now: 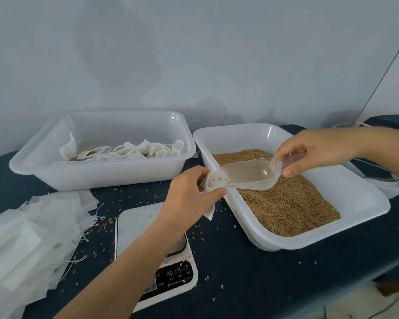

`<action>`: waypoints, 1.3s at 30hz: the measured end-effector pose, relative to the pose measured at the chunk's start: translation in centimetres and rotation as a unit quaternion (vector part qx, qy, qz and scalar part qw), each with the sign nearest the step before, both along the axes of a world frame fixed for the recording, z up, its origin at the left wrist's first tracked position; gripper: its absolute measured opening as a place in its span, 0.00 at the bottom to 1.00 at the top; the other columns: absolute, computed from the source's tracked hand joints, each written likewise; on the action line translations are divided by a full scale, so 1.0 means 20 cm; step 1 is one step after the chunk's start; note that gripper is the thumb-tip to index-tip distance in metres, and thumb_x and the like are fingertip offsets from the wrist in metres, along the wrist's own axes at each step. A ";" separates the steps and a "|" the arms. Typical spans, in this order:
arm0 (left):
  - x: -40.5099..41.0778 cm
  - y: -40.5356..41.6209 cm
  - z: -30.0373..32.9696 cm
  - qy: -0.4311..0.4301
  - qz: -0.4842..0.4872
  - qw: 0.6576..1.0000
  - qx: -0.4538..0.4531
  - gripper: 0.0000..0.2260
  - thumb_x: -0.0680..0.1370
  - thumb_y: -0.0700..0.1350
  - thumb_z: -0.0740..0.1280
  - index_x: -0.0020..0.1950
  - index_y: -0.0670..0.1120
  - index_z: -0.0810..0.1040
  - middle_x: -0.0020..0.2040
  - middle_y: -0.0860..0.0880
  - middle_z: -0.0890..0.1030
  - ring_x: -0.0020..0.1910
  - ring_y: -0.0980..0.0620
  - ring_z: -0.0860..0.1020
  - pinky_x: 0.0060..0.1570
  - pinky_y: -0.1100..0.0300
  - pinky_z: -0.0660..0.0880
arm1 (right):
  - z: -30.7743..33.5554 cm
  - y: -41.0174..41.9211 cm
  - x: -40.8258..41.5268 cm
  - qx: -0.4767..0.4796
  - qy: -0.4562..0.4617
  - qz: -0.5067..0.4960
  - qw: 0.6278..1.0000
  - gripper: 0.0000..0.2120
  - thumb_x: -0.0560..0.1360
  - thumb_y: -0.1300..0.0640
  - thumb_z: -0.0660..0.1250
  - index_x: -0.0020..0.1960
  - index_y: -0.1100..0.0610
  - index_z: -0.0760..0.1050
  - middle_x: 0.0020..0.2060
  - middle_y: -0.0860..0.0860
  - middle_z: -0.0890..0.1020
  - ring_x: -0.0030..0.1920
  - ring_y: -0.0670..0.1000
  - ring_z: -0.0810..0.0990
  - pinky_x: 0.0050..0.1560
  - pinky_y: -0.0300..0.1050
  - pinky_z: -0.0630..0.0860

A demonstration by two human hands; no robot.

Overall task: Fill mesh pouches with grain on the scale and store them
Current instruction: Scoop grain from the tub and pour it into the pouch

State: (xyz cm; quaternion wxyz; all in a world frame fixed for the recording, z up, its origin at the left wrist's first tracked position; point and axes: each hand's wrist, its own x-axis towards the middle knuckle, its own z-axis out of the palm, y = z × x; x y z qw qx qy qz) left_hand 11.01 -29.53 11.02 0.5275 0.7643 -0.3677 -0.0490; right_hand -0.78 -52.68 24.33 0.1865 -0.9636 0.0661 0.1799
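L hand (189,194): fingers + thumb pinched on mouth of a mesh pouch (209,209), holding it open above the scale (138,226), just beside near-left corner of grain tub (364,203).
R hand (313,150): fingers curled on handle of clear scoop (247,174), clamped tight; scoop tilted down-left, lip inside the pouch mouth.
Scoop load: nearly empty, a few kernels at the lip. Judging by that, pour is about done.
Pouch: mostly hidden behind L hand; only mouth + a bottom corner show, can't tell how full. Not resting on scale as far as I can see.
Grain (283,201): fills right tub, loose; stray kernels on the dark cloth (251,272) & scale.
Handling: pouch prob. thin, limp, v. light empty; will sag once loaded. Best held by the rim w/ two points so mouth stays open; support bottom when setting down. Drawstring at top likely the closing spot.
Scoop: stiff plastic, smooth; grip at handle is fine.
Storage: left tub (32,162) w/ filled pouches (134,150) in it.
Spares: stack of empty pouches (28,231) at far left.
Risk: spill at rim if mouth folds.
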 end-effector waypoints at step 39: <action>0.17 0.34 0.14 0.006 0.176 0.984 0.009 0.22 0.63 0.55 0.78 0.51 0.48 0.76 0.41 0.56 0.79 0.37 0.64 0.75 0.33 0.79 0.66 | -0.11 0.93 0.55 0.009 -0.102 -0.025 0.994 0.23 0.73 0.48 0.69 0.63 0.61 0.75 0.50 0.55 0.82 0.45 0.52 0.83 0.48 0.45 0.81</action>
